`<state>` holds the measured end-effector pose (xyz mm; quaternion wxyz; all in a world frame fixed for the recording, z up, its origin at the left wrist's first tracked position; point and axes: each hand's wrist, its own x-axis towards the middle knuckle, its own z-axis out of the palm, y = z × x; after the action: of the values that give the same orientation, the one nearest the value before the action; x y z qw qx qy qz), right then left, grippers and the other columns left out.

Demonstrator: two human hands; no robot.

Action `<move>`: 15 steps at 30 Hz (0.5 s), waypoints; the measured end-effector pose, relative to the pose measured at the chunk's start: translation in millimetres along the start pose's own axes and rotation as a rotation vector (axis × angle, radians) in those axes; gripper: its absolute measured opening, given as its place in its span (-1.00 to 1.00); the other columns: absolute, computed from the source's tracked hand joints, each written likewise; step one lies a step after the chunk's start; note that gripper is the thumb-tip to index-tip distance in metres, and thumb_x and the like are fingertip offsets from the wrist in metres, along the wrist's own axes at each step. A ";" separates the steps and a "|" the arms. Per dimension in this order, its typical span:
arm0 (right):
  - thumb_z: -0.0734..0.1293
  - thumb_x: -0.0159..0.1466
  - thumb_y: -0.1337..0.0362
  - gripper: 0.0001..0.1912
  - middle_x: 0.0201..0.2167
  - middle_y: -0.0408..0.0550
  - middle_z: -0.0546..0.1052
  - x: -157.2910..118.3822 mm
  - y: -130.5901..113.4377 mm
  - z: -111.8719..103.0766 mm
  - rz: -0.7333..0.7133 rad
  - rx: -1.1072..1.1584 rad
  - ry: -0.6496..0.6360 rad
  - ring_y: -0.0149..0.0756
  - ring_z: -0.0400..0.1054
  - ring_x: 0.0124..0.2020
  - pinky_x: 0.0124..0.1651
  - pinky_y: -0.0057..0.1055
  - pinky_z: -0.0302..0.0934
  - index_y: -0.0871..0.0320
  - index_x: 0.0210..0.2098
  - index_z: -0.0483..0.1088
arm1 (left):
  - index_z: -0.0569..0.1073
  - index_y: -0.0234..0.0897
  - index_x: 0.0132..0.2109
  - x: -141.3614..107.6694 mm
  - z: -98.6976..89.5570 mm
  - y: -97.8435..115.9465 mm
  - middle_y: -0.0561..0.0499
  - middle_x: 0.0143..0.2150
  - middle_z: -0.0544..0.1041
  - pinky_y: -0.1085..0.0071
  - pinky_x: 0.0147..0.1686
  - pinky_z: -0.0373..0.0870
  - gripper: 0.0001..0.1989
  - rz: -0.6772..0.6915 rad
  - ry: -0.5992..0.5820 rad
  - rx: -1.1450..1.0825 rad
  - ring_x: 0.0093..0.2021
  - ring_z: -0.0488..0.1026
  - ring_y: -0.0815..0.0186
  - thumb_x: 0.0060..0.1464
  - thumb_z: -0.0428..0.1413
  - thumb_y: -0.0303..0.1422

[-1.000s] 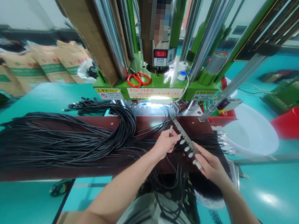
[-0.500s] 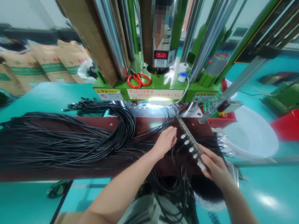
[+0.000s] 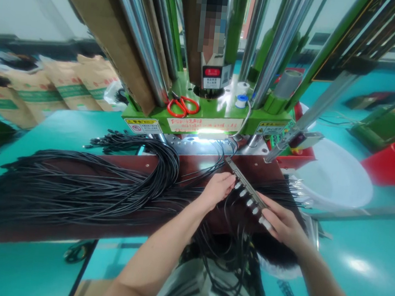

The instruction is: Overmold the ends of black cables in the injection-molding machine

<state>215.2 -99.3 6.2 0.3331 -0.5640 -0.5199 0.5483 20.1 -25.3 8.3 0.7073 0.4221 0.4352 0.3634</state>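
My right hand [image 3: 283, 220] grips the near end of a narrow metal mold bar [image 3: 247, 184], thumb and fingers on either side. The bar slants away to the upper left, with a row of several silvery connectors [image 3: 249, 202] along its left edge. Close to its far part, the pinched fingers of my left hand [image 3: 219, 189] meet that edge. A black cable [image 3: 226, 208] runs down from under the left fingers; its tip is hidden by them. More black cables [image 3: 240, 244] droop from the bar toward my lap.
A thick bundle of black cables [image 3: 86, 189] covers the left of the brown table [image 3: 196, 164]. Behind stands a green press [image 3: 221, 115] with red-handled scissors [image 3: 183, 106] on it. To the right are a white tub [image 3: 340, 179] and a metal post [image 3: 299, 124].
The bar has shifted left and slightly down in my right hand, closer to my left hand. My left fingers, formerly apart from the bar, are now at its edge.
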 end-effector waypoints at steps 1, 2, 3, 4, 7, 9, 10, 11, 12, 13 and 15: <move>0.27 0.18 0.04 -0.43 -0.19 0.06 0.49 0.3 -1.5 0.2 -0.045 -0.040 0.009 -0.30 0.37 -0.42 -0.50 -0.43 0.26 0.16 0.12 0.25 | 0.16 -0.28 -0.58 0.4 -0.5 -0.8 0.24 -0.75 -0.03 0.59 -0.73 -0.25 -0.67 0.001 0.006 0.000 -0.77 -0.13 0.59 -0.01 0.03 -0.19; 0.27 0.18 0.05 -0.46 -0.08 0.05 0.45 0.7 -3.1 0.2 -0.096 -0.085 0.018 -0.21 0.37 -0.23 -0.29 -0.33 0.32 0.15 0.10 0.28 | 0.17 -0.28 -0.58 0.9 -0.9 -1.7 0.24 -0.76 -0.02 0.58 -0.73 -0.25 -0.68 0.002 0.014 0.003 -0.77 -0.13 0.59 -0.02 0.03 -0.20; 0.27 0.19 0.06 -0.49 -0.02 0.02 0.42 0.9 -4.6 0.0 -0.144 -0.130 0.028 -0.14 0.32 -0.08 -0.08 -0.24 0.26 0.14 0.09 0.30 | 0.17 -0.28 -0.58 1.5 -0.9 -2.5 0.23 -0.76 -0.02 0.58 -0.73 -0.24 -0.68 0.004 0.022 0.009 -0.77 -0.12 0.59 -0.02 0.03 -0.20; 0.27 0.19 0.07 -0.50 0.02 0.00 0.39 1.0 -5.8 -0.3 -0.178 -0.165 0.034 -0.11 0.25 0.02 0.06 -0.17 0.15 0.13 0.07 0.32 | 0.17 -0.28 -0.58 2.2 -0.6 -3.3 0.23 -0.76 0.00 0.58 -0.72 -0.23 -0.68 0.006 0.028 0.018 -0.76 -0.11 0.59 -0.02 0.03 -0.20; 0.27 0.18 0.02 -0.48 0.00 0.02 0.41 -0.2 -5.9 -0.9 -0.160 -0.161 0.029 -0.11 0.29 -0.03 0.02 -0.17 0.20 0.14 0.07 0.32 | 0.18 -0.29 -0.57 4.9 1.2 -5.6 0.23 -0.75 0.02 0.58 -0.71 -0.18 -0.67 0.023 0.016 0.052 -0.75 -0.09 0.59 -0.01 0.03 -0.18; 0.27 0.16 -0.02 -0.41 -0.18 0.06 0.50 -1.9 -2.8 -2.2 -0.068 -0.085 0.017 -0.25 0.39 -0.36 -0.37 -0.35 0.33 0.17 0.10 0.28 | 0.19 -0.29 -0.56 6.4 2.2 -7.3 0.22 -0.75 0.03 0.58 -0.70 -0.13 -0.66 0.043 0.006 0.091 -0.74 -0.06 0.57 0.01 0.00 -0.14; 0.27 0.16 -0.04 -0.37 -0.32 0.03 0.51 -2.6 -0.9 -3.9 -0.014 -0.047 0.013 -0.36 0.32 -0.54 -0.57 -0.46 0.24 0.17 0.12 0.25 | 0.20 -0.28 -0.54 6.7 2.3 -8.2 0.21 -0.74 0.05 0.58 -0.69 -0.10 -0.64 0.059 0.006 0.123 -0.73 -0.03 0.56 0.03 -0.03 -0.11; 0.27 0.15 -0.05 -0.36 -0.43 -0.03 0.49 -3.2 0.9 -6.6 0.032 -0.020 0.015 -0.45 0.22 -0.66 -0.69 -0.54 0.10 0.17 0.13 0.23 | 0.22 -0.28 -0.52 6.3 2.1 -9.1 0.20 -0.73 0.09 0.58 -0.68 -0.06 -0.63 0.079 0.009 0.165 -0.72 0.01 0.54 0.06 -0.07 -0.08; 0.27 0.15 -0.06 -0.35 -0.52 -0.09 0.44 -3.4 2.2 -10.8 0.065 -0.010 0.018 -0.51 0.12 -0.72 -0.75 -0.58 -0.01 0.15 0.13 0.23 | 0.26 -0.29 -0.47 4.9 1.6 -9.8 0.17 -0.70 0.14 0.57 -0.67 -0.02 -0.62 0.104 0.016 0.217 -0.71 0.06 0.52 0.08 -0.11 -0.06; 0.27 0.15 -0.07 -0.36 -0.57 -0.13 0.40 -3.2 2.7 -16.3 0.086 -0.017 0.015 -0.54 0.07 -0.74 -0.77 -0.61 -0.09 0.13 0.12 0.23 | 0.30 -0.29 -0.38 2.4 0.7 -10.3 0.15 -0.65 0.21 0.56 -0.66 0.02 -0.63 0.136 0.027 0.275 -0.68 0.11 0.51 0.08 -0.12 -0.06; 0.28 0.14 -0.06 -0.40 -0.62 -0.18 0.33 -1.3 0.7 -30.9 0.106 -0.062 -0.016 -0.55 0.04 -0.75 -0.78 -0.64 -0.14 0.10 0.09 0.26 | 0.33 -0.28 -0.17 -6.4 -1.3 -10.1 0.09 -0.48 0.32 0.55 -0.61 0.11 -0.65 0.215 0.051 0.397 -0.60 0.20 0.48 0.08 -0.08 -0.09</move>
<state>245.3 -94.7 11.3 0.2819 -0.5964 -0.5086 0.5533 18.1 -34.4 0.7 0.5562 0.5877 0.4687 0.3544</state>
